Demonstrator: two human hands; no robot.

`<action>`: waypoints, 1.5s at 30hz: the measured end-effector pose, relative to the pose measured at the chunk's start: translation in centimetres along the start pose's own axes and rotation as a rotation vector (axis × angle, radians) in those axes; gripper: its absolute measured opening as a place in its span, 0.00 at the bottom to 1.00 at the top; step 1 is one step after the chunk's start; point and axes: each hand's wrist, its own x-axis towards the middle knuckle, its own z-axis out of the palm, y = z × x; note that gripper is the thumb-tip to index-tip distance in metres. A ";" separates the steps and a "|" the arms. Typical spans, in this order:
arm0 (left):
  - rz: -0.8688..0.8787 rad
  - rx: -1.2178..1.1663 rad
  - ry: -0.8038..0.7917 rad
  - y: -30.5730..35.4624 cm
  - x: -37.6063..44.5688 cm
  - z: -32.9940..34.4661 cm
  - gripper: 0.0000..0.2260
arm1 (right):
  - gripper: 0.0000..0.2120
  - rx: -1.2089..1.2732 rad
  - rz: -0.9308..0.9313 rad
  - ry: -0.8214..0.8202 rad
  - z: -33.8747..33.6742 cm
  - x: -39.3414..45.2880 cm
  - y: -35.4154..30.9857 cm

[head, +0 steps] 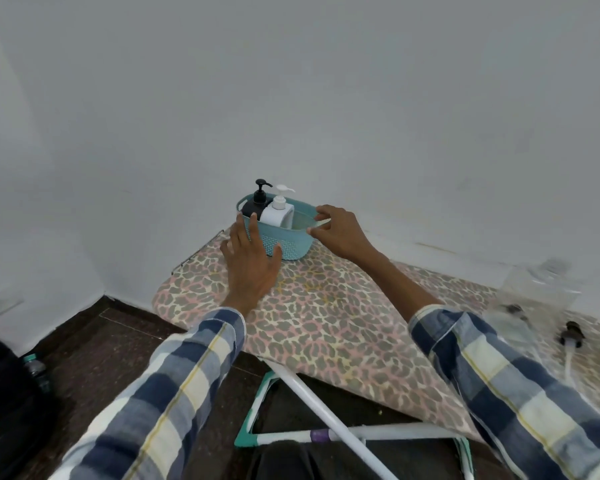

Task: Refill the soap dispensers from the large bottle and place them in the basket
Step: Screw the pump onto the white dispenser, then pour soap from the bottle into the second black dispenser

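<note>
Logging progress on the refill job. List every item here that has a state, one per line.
Black dispenser: upright in basket, pump on.
White dispenser: upright in basket, pump on.
Basket: upright on board.
Left hand: flat against basket.
Right hand: pinching basket rim.
Large bottle: blurred, unclear.

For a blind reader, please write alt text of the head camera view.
Two hands hold a teal basket on a leopard-print ironing board: left hand against its side, right hand on its rim. A black dispenser and a white dispenser stand inside.
</note>
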 end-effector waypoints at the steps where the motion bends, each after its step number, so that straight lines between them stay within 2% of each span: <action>1: 0.007 -0.007 0.015 1.0 -0.6 -0.1 0.35 | 0.27 0.020 -0.017 0.026 -0.4 -1.5 0.4; 5: 0.086 -0.091 0.033 7.2 -4.1 0.0 0.27 | 0.25 -0.002 -0.066 0.053 -2.2 -6.8 3.1; 10: 0.140 -0.381 -0.024 14.8 -8.7 0.3 0.20 | 0.23 -0.001 -0.074 0.094 -5.5 -13.3 6.8; 19: 0.344 -0.555 -0.230 23.5 -14.8 1.6 0.20 | 0.12 -0.036 -0.112 0.363 -11.7 -23.2 12.9; 23: 0.426 -0.578 -0.283 27.5 -17.2 2.1 0.20 | 0.09 -0.072 -0.056 0.527 -15.2 -27.0 16.1; 27: 0.479 -0.592 -0.308 30.8 -18.6 2.7 0.20 | 0.07 -0.154 0.064 0.693 -18.4 -29.8 20.0; 31: 0.502 -0.579 -0.323 32.7 -19.3 3.1 0.21 | 0.08 -0.322 0.341 0.793 -21.2 -32.5 25.1; 34: 0.467 -0.576 -0.330 33.7 -19.4 3.2 0.22 | 0.13 -0.462 0.587 0.783 -23.0 -34.6 28.7; 37: 0.426 -0.585 -0.356 34.1 -19.3 3.4 0.22 | 0.24 -0.453 0.756 0.691 -24.2 -35.7 31.4; 40: 0.401 -0.589 -0.366 34.4 -19.2 3.4 0.22 | 0.28 -0.398 0.814 0.622 -24.7 -36.1 33.2; 45: 0.387 -0.576 -0.374 34.5 -19.2 3.6 0.22 | 0.17 -0.245 0.820 0.699 -24.4 -35.7 33.8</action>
